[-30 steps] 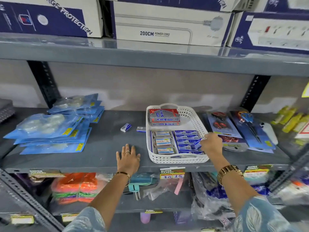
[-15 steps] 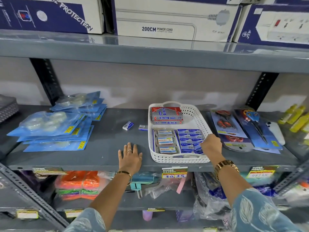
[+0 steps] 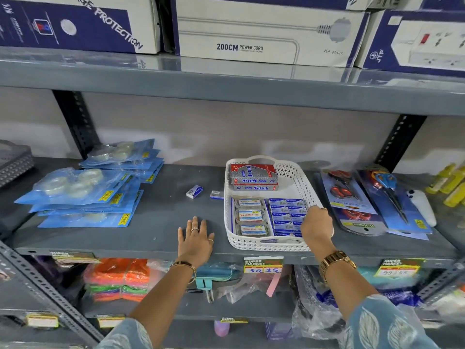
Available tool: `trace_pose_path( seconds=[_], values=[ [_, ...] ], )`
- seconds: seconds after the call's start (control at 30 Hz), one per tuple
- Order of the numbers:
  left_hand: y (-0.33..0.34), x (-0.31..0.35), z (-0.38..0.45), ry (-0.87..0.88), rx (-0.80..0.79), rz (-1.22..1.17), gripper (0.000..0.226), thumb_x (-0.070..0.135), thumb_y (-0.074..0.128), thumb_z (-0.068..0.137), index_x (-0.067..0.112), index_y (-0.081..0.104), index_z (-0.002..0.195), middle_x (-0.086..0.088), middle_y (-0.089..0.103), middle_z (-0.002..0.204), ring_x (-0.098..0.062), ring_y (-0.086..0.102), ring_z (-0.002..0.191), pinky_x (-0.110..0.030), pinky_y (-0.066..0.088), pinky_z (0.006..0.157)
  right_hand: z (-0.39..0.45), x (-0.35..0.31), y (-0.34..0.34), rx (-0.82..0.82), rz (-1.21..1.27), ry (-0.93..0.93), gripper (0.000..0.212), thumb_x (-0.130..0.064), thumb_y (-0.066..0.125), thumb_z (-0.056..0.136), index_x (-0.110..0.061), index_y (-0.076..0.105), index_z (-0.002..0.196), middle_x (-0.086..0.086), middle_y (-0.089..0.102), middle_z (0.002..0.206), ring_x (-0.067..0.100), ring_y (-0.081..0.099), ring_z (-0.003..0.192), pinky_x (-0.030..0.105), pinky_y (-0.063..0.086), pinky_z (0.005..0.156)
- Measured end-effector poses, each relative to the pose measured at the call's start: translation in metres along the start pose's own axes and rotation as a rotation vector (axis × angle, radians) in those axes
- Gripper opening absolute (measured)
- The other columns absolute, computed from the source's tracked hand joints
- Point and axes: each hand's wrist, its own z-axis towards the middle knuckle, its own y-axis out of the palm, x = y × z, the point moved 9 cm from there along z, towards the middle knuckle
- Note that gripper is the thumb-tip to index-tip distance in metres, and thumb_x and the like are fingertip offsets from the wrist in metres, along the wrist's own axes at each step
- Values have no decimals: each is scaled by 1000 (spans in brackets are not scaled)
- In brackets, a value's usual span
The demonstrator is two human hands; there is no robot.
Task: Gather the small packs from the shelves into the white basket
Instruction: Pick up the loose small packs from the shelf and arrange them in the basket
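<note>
The white basket (image 3: pixel 299 180) stands on the grey middle shelf. Inside it lie red and grey Softek boxes (image 3: pixel 254 175) at the back, clear tubs (image 3: pixel 250 215) front left, and rows of small blue packs (image 3: pixel 286 212) front right. Two small packs, one blue and white (image 3: pixel 194 191) and one flat (image 3: pixel 217 194), rest on the shelf just left of the basket. My right hand (image 3: pixel 317 222) hangs over the basket's front right corner, fingers curled down onto the blue packs and hidden by the back of the hand. My left hand (image 3: pixel 196 238) lies flat on the shelf, fingers spread, holding nothing.
Blue blister packs of tape (image 3: pixel 83 192) are stacked at the left. Carded scissors (image 3: pixel 352 197) lie right of the basket, with yellow items (image 3: pixel 450 182) beyond. Large boxes (image 3: pixel 251 34) fill the shelf above. Bagged goods sit on the lower shelf.
My right hand has dropped a little, from the basket's right rim down onto the blue packs at its front right. My left hand has stayed flat on the shelf.
</note>
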Motion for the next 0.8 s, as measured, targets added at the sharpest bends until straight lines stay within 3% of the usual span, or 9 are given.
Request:
trace_pose_path(
  seconds=[0.47,0.8],
  values=[
    [-14,-40,12,-95,-3,-2,64,48,23,99,14,11,150,-4,1,161,-22,-1,148,-52,0,117,-7,-133,-8,128,102,-425,22,-8,53,90,-4,67,106,16,71,100,29,67,95,34,57,77],
    [-25,-62,30,-135,2,-23,68,51,28,97,13,11,151,-3,1,161,-21,0,148,-50,1,118,-12,-238,33,-15,133,-689,23,-10,54,90,-6,64,110,16,65,113,31,61,106,36,52,85]
  ],
)
